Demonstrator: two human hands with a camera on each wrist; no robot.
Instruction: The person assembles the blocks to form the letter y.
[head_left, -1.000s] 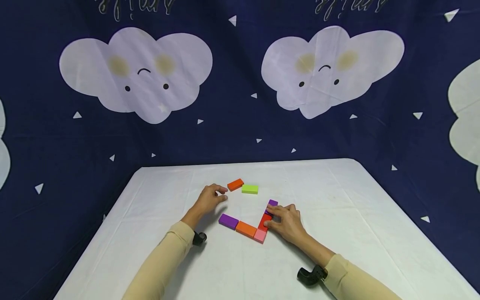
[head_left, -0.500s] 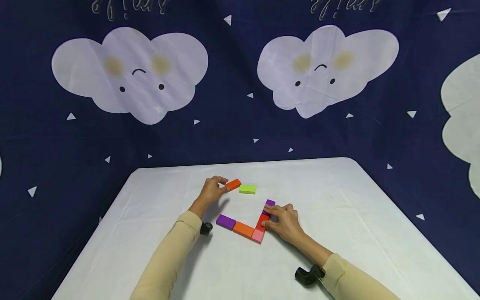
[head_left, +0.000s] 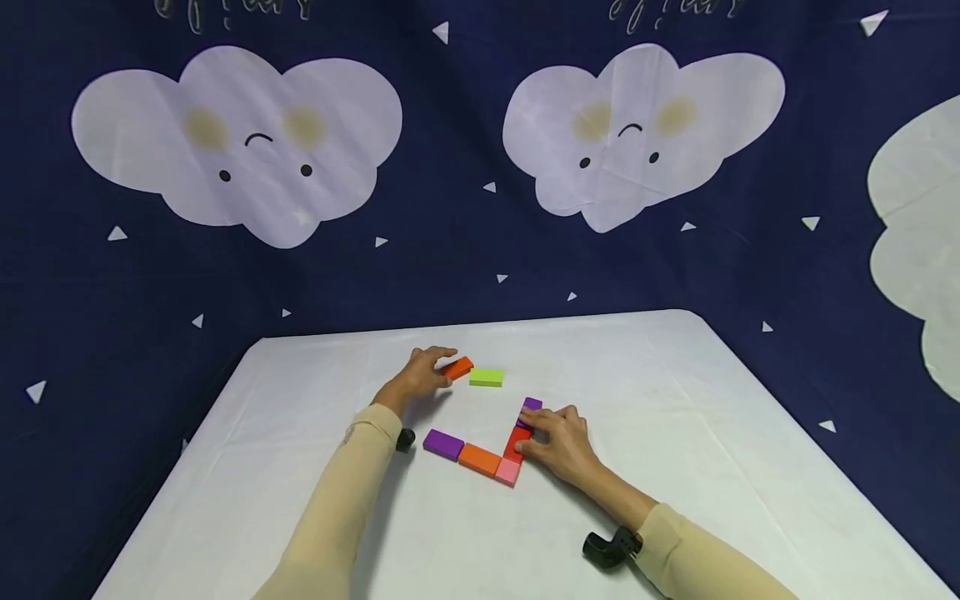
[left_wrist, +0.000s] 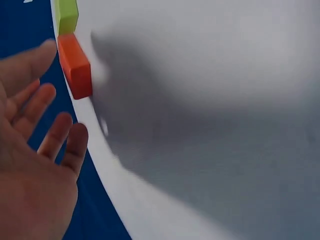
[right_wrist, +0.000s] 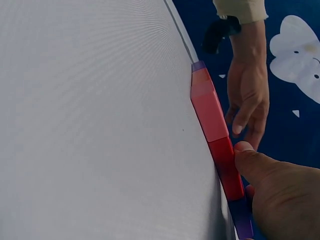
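Note:
In the head view my left hand (head_left: 416, 377) is at the left end of an orange-red block (head_left: 458, 367), its thumb on the near side and fingers over the far side. The left wrist view shows these fingers spread, with a gap to that block (left_wrist: 75, 65). A lime green block (head_left: 487, 377) lies at its right end. My right hand (head_left: 564, 446) rests on a bent row of blocks, thumb at the red block (head_left: 516, 443) and fingertips over a purple block (head_left: 532, 405). A pink block (head_left: 507, 472) forms the corner.
From the corner, the row runs left through an orange block (head_left: 479, 459) to another purple block (head_left: 443, 444). All lie on a white-covered table (head_left: 660, 400). A dark blue cloth with clouds (head_left: 450, 275) hangs behind its far edge.
My left hand has reached forward from beside the orange-red block to its left end. The right hand keeps its place on the row. The head view has turned slightly right.

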